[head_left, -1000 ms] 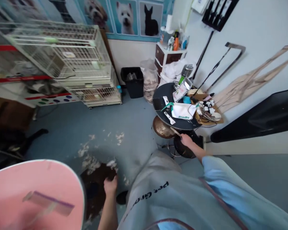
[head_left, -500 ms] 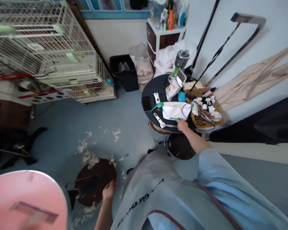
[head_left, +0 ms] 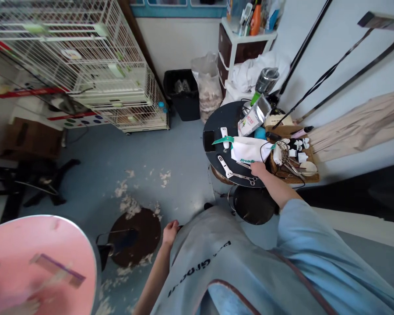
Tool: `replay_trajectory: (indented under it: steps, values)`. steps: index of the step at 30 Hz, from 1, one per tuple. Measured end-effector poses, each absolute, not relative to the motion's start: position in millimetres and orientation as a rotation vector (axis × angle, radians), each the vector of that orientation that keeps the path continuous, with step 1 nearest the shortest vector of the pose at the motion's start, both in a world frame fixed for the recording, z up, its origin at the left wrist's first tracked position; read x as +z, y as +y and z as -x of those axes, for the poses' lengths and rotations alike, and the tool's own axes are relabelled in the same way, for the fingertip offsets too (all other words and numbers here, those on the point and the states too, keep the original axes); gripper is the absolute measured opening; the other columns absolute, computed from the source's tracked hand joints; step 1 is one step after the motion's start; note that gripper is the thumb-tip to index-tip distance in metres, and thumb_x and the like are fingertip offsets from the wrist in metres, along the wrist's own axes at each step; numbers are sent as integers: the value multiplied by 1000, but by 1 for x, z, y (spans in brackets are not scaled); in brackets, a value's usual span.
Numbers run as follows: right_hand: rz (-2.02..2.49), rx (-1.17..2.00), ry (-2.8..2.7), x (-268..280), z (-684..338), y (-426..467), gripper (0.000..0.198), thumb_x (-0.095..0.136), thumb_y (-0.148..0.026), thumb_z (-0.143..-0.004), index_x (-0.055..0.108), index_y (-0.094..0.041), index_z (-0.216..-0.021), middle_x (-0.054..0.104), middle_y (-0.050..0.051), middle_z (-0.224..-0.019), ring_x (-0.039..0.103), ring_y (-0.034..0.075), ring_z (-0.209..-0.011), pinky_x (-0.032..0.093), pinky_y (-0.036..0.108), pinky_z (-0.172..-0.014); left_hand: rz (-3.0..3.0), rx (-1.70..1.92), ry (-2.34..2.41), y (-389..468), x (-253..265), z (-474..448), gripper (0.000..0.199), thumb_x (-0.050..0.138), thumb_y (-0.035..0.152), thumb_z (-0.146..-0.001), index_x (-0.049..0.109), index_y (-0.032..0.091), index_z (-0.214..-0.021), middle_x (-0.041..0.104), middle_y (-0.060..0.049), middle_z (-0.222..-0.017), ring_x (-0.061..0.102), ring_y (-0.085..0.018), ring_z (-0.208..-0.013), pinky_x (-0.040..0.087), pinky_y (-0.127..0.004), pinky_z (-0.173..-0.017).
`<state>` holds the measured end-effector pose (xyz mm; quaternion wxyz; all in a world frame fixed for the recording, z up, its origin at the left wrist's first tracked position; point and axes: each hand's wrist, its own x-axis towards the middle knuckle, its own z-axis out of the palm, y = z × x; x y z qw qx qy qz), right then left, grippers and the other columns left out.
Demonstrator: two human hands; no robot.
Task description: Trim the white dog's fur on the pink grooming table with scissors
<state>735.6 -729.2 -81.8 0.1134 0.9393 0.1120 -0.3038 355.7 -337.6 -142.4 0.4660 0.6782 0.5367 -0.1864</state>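
My right hand reaches onto a small round black table, at the lower edge of a white cloth pouch with green lettering and a green strap. Its fingers are closed; a thin metal strip shows beside the fingertips, its kind unclear. Just below lie scissors with a white clipper-like tool beside them. A second white tool and a black phone-like slab lie to the left. My left hand hangs low by my apron, fingers curled, nothing visible in it.
A pink round tabletop at lower left bears a blurred comb and pale paw-like shapes. A wicker basket holds grooming tools. A black stool stands below the table. Wire cages, a bin and fluffy clippings lie beyond.
The view has shifted, so the table and cages sit further right. My right hand has moved slightly up beside the pouch, uncovering the scissors' handles. My left hand has come closer to my apron.
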Motion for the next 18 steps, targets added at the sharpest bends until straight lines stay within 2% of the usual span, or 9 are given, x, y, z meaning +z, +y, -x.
replay_trajectory:
  steps: [4,5,8,11,16,18]
  values:
    - [-2874,-780,358,-71,-710,-730,36,59,-32,-96,63,-9,-124,63,21,-125,59,30,-119,46,42,-102,-1641,-495,1326,-335,-144,-361,32,49,32,-87,65,10,-104,72,-16,-112,73,-20,-87,51,-23,-65]
    - [-2911,-759,390,-70,-699,-729,38,58,-34,-96,62,-11,-126,62,21,-127,57,30,-122,44,39,-104,-1644,-509,1326,-334,-145,-362,31,49,32,-87,65,10,-103,72,-16,-113,73,-20,-88,51,-23,-64]
    - [-2997,-761,488,-74,-668,-720,35,59,-39,-95,63,-20,-124,63,13,-127,57,25,-120,42,32,-104,-1652,-551,1326,-333,-151,-366,28,48,32,-87,64,12,-99,72,-16,-113,73,-19,-88,51,-22,-62]
    - [-3066,-738,409,-80,-650,-714,28,56,-34,-96,65,-18,-117,65,13,-120,60,24,-113,44,31,-99,-1679,-622,1307,-331,-157,-372,25,48,33,-87,63,14,-93,73,-14,-109,74,-20,-88,51,-21,-61]
    - [-3192,-480,63,-57,-663,-760,39,42,-34,-101,58,-23,-134,64,11,-129,56,24,-121,44,30,-100,-1718,-649,1282,-325,-157,-376,22,47,37,-88,58,18,-90,72,-14,-109,74,-21,-92,55,-22,-68]
    - [-3180,-364,-175,-41,-680,-802,46,30,-28,-103,53,-19,-141,63,14,-131,54,26,-125,43,35,-103,-1784,-669,1267,-321,-156,-372,24,45,39,-89,57,19,-87,73,-13,-106,74,-22,-93,56,-22,-68]
